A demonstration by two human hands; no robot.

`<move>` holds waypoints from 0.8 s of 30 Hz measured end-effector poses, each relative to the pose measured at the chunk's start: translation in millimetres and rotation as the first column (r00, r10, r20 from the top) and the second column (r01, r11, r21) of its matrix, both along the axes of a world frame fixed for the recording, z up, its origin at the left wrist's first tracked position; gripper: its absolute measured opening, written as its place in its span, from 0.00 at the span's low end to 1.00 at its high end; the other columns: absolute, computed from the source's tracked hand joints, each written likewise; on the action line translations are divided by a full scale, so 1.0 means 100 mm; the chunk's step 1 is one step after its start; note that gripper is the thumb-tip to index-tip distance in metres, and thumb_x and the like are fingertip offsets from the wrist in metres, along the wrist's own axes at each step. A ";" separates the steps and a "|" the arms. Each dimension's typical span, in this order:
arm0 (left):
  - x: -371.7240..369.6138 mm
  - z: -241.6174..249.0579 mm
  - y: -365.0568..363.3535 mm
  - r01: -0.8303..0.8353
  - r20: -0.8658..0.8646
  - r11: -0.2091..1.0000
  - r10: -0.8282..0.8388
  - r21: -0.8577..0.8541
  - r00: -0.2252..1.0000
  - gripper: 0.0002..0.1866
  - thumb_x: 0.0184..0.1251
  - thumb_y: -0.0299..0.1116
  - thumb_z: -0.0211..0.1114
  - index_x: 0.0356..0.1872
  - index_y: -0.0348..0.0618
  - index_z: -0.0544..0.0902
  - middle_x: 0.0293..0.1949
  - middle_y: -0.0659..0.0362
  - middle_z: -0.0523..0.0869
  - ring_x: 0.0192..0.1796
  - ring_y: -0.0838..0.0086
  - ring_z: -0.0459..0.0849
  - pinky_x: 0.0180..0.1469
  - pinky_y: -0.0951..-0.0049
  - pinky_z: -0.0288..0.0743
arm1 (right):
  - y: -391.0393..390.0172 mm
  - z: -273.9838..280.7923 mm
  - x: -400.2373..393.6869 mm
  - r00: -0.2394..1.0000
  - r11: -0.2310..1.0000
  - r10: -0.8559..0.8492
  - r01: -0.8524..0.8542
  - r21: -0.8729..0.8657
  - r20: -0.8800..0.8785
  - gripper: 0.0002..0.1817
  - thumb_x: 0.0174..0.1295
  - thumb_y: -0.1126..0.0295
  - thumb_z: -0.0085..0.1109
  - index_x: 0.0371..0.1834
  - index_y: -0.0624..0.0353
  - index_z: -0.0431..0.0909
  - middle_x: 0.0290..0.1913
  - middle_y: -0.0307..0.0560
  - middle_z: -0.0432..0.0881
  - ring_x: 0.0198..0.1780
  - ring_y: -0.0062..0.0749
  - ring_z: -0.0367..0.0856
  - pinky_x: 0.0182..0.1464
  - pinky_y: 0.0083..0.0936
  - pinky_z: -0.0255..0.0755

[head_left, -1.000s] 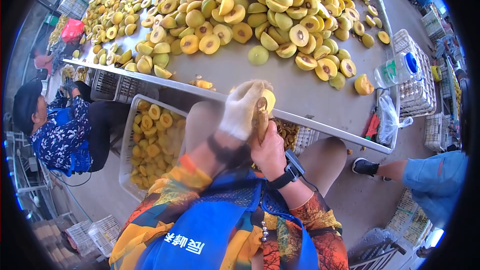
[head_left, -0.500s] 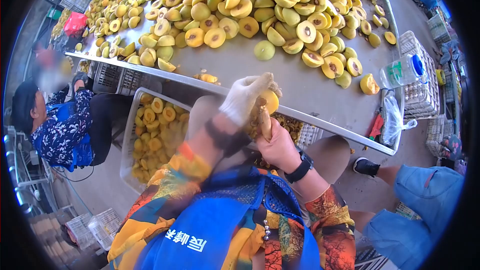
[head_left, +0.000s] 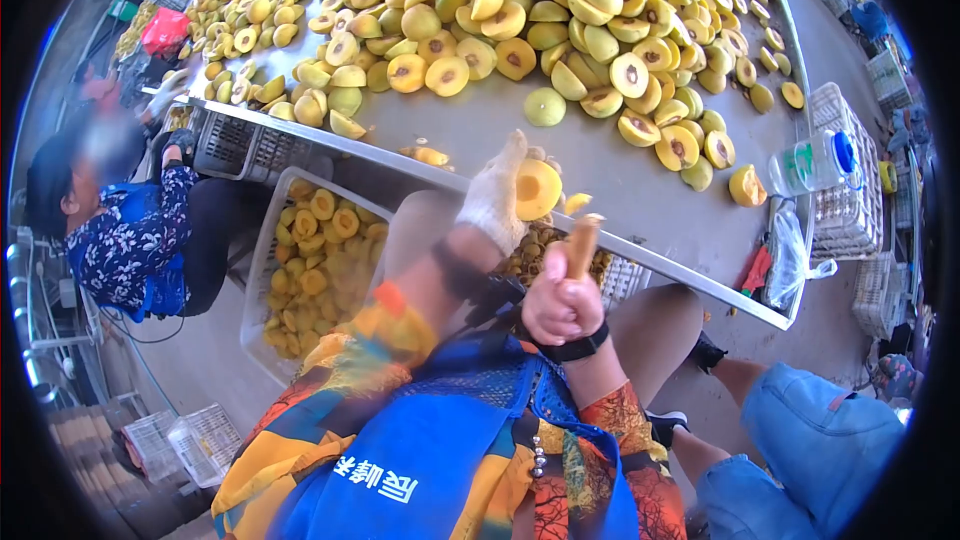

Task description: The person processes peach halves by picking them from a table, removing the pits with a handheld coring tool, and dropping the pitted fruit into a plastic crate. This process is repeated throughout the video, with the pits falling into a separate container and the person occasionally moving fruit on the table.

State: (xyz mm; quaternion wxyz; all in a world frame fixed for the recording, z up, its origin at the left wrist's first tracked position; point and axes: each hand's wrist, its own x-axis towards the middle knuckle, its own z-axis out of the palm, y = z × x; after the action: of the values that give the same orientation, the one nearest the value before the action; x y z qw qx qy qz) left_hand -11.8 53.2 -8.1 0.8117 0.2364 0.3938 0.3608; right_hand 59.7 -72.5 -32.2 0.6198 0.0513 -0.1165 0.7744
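At the far left a seated person in a dark floral top (head_left: 120, 240) works beside the grey metal bench (head_left: 620, 190), on a bare concrete floor (head_left: 200, 370) with white plastic crates (head_left: 185, 440) stacked low down. Just right of that person, a white crate of yellow fruit halves (head_left: 305, 270) sits under the bench edge. The bench runs across the upper view, heaped with halved yellow-green fruit (head_left: 560, 0), many showing dark pit hollows. In the centre, the left hand (head_left: 495, 200), in a white cotton glove, holds a fruit half (head_left: 537, 189) with its cut face showing, fingers (head_left: 512, 155) curled round its back, just above the bench edge. Beside it, the bare right hand (head_left: 560, 300) is closed in a fist round a wooden-handled tool (head_left: 582, 240) that points upward, slightly apart from the fruit; its blade is not visible. A black wristband sits on that wrist. Further right, a clear water bottle with a blue cap (head_left: 812, 162) lies on the bench end, near more white crates (head_left: 850, 210). At the lower right is another person's leg in blue denim (head_left: 810, 450).
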 end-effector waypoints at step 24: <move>-0.29 -0.39 1.86 0.958 -0.595 0.265 0.790 0.113 -0.148 0.30 0.43 0.45 0.69 0.50 0.49 0.72 0.35 0.52 0.82 0.42 0.60 0.82 0.42 0.62 0.75 | 0.06 -0.10 0.05 -0.344 0.866 0.116 0.494 0.075 0.932 0.12 0.53 0.69 0.61 0.39 0.62 0.75 0.24 0.44 0.78 0.27 0.25 0.77 0.34 0.23 0.71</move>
State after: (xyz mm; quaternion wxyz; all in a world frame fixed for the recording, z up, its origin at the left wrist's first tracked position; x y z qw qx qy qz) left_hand -41.0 239.2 -47.2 -0.1484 0.8706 0.4675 0.0379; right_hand 64.7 -67.0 -42.3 0.3866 -0.7308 -0.4210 0.3731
